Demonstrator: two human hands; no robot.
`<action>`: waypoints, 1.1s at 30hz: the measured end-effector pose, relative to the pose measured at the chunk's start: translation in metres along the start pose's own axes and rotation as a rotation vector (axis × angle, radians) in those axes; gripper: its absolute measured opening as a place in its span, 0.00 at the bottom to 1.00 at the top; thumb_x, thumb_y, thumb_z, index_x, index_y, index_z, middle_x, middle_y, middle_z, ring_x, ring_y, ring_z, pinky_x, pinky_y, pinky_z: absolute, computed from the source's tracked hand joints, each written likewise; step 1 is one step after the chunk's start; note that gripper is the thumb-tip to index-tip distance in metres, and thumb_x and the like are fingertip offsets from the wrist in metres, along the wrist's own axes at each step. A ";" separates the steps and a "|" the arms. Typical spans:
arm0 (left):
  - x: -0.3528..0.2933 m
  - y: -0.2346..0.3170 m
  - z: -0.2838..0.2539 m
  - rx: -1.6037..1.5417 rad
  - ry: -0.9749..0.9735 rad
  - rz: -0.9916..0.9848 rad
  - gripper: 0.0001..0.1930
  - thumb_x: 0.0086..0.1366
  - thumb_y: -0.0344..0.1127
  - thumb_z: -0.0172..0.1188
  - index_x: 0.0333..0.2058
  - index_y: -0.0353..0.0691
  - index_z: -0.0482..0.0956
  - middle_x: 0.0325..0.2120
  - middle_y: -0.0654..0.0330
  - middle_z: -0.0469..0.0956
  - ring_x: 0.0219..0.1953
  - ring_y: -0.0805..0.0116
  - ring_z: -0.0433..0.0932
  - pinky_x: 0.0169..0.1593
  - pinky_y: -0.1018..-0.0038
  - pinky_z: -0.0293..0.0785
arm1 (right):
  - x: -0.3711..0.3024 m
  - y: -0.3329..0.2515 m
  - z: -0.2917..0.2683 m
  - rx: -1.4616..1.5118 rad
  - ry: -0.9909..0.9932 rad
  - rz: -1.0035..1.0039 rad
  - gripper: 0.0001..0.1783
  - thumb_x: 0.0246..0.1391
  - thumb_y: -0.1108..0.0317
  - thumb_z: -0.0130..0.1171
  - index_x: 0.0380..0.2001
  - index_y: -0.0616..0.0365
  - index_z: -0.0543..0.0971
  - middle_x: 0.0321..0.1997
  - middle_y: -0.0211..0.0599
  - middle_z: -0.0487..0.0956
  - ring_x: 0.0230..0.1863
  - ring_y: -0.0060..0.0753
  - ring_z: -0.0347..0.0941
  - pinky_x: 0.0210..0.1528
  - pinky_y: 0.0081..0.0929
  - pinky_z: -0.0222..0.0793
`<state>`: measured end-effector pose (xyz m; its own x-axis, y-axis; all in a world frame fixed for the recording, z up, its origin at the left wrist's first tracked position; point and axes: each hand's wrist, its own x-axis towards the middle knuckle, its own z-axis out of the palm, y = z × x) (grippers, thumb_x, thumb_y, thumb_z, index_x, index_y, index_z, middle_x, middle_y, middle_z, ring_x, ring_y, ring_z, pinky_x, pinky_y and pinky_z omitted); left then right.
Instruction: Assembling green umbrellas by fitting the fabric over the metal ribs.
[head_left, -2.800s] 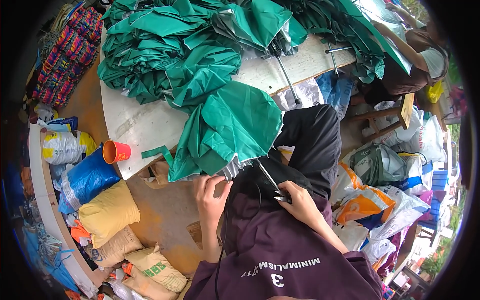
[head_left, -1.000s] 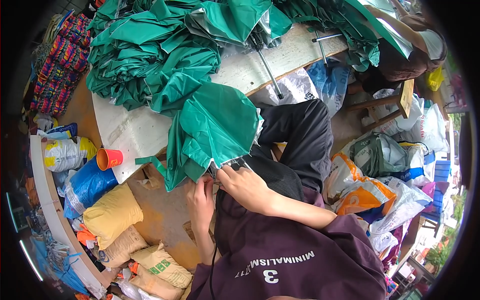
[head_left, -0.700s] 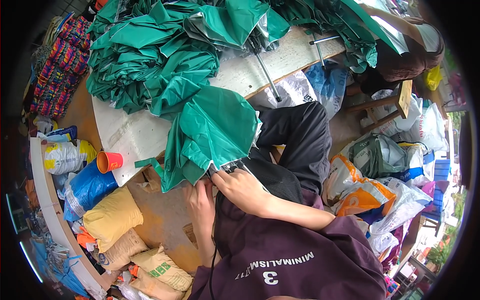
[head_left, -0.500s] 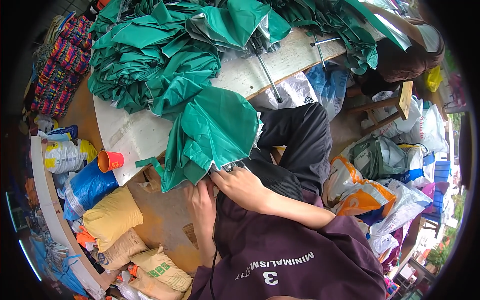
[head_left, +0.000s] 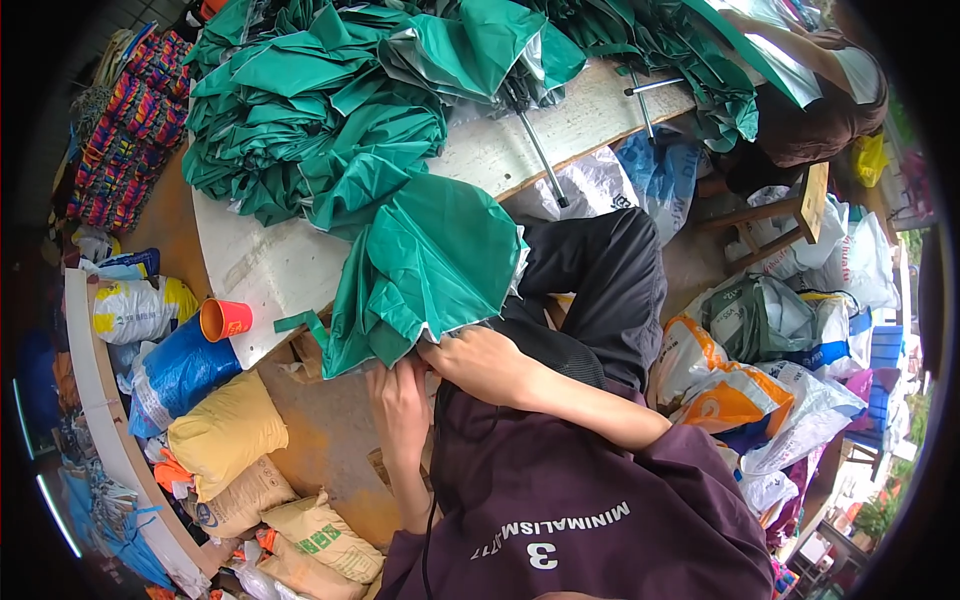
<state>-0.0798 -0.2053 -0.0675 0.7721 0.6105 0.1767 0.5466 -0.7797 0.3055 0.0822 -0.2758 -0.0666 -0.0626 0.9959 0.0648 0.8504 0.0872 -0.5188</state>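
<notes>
**Workspace surroundings, viewed from above**

A white tabletop (head_left: 250, 270) with a wooden edge stands on a brown floor (head_left: 320, 440). Filled sacks (head_left: 225, 435) in yellow, blue and tan lie along a pale curved ledge (head_left: 95, 400) at left. A wooden stool (head_left: 790, 215) and more bags (head_left: 780, 390) crowd the right. Daylight is soft and even.

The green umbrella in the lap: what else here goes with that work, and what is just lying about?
In hand: green umbrella, left hand, right hand, pile of green umbrellas.
Lying about: orange cup, yellow sack, blue bag.
</notes>
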 end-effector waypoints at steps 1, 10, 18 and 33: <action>0.000 0.000 0.000 0.001 0.002 -0.001 0.09 0.67 0.30 0.55 0.41 0.30 0.73 0.32 0.45 0.75 0.41 0.44 0.73 0.46 0.54 0.67 | 0.000 -0.001 -0.002 -0.038 0.019 -0.014 0.11 0.51 0.70 0.56 0.38 0.62 0.77 0.30 0.41 0.80 0.32 0.40 0.81 0.33 0.31 0.75; 0.001 -0.001 -0.001 0.036 0.006 -0.001 0.10 0.67 0.32 0.56 0.40 0.30 0.73 0.33 0.44 0.75 0.39 0.44 0.73 0.45 0.54 0.67 | 0.002 0.001 0.005 -0.009 0.130 -0.056 0.14 0.55 0.64 0.58 0.39 0.63 0.75 0.29 0.42 0.79 0.32 0.44 0.79 0.34 0.36 0.73; -0.002 -0.004 -0.006 -0.077 0.009 -0.037 0.08 0.66 0.32 0.57 0.39 0.34 0.73 0.32 0.48 0.77 0.38 0.46 0.73 0.44 0.55 0.67 | 0.005 0.003 0.003 0.094 0.009 0.028 0.12 0.59 0.63 0.56 0.39 0.62 0.74 0.29 0.46 0.78 0.33 0.47 0.78 0.36 0.38 0.72; -0.019 -0.005 0.003 -0.110 -0.033 0.043 0.04 0.61 0.28 0.59 0.35 0.40 0.75 0.44 0.63 0.77 0.42 0.57 0.73 0.48 0.60 0.68 | -0.076 0.048 -0.041 0.972 0.005 0.300 0.16 0.64 0.64 0.56 0.48 0.64 0.69 0.43 0.44 0.79 0.49 0.36 0.76 0.54 0.33 0.69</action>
<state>-0.0958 -0.2133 -0.0752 0.8055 0.5702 0.1611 0.4752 -0.7841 0.3992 0.1495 -0.3487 -0.0617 0.0876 0.9798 -0.1797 0.0373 -0.1835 -0.9823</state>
